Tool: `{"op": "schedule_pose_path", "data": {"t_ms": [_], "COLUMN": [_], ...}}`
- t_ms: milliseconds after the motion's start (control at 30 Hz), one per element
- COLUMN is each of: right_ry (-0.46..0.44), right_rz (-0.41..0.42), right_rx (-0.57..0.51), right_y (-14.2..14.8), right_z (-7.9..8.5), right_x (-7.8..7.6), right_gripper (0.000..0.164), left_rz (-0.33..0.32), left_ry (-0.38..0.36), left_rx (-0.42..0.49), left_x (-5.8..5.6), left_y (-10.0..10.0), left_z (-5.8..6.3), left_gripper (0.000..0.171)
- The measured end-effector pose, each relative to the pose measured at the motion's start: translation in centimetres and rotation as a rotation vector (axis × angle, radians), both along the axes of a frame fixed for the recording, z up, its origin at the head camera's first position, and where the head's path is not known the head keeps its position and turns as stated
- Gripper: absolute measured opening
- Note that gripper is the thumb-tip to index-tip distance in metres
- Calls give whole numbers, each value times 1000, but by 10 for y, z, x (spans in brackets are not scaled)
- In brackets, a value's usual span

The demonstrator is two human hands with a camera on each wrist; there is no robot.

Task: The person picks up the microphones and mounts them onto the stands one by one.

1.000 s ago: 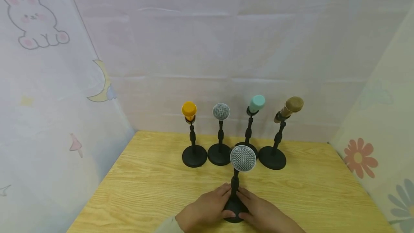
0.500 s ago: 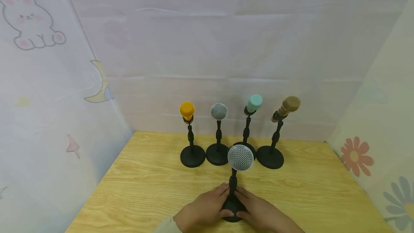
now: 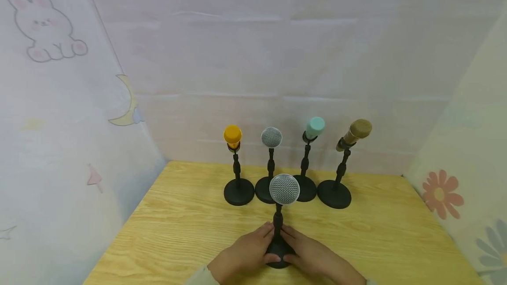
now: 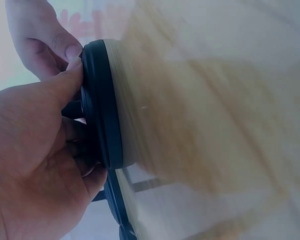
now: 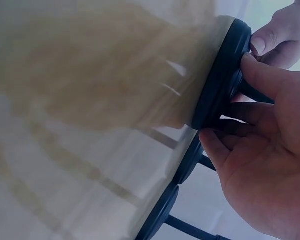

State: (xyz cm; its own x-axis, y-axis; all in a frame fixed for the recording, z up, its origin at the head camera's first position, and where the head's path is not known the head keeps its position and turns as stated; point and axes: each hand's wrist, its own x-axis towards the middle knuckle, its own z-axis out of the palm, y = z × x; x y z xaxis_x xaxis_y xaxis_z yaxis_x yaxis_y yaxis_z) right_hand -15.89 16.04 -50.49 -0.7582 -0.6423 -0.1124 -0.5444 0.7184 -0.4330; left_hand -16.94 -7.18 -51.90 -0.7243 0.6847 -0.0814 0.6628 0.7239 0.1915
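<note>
A microphone with a silver mesh head (image 3: 284,189) stands upright on a black desk microphone stand (image 3: 278,221) near the front of the table. My left hand (image 3: 250,246) grips the left side of its round base, thumb at the near edge and fingers reaching toward the far side. From the right, my right hand (image 3: 310,250) holds the same base in a mirrored way. Both thumbs lie on the base's rim, close together. In the left wrist view the base (image 4: 102,105) sits flat at the wood surface; the right wrist view shows fingers curled around the base (image 5: 222,75) too.
Behind it, a row of similar stands carries an orange microphone (image 3: 232,135), a silver one (image 3: 271,137), a mint one (image 3: 315,127) and a gold one (image 3: 359,129). The wooden table (image 3: 174,214) meets patterned cloth (image 3: 277,56) at the back and sides.
Both hands have shifted the front microphone stand slightly left, so its head now overlaps the silver microphone's base behind. The row at the back stays put; the head view sways a little.
</note>
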Motion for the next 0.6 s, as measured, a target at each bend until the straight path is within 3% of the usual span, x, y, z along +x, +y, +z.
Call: {"op": "schedule_pose_path", "data": {"t_ms": [200,600], "right_ry": [24,22], "right_rz": [36,57], "right_rx": [3,9], "right_y": [-6,-24], "right_z": [3,5], "right_x": [-3,-11], "right_gripper": [66,65], "left_rz": [31,43], "left_ry": [-37,-30], "left_rx": [8,15], "left_x": [-3,-9], "left_y": [-6,-22], "left_z": [-1,-5], "left_gripper": [83,84]}}
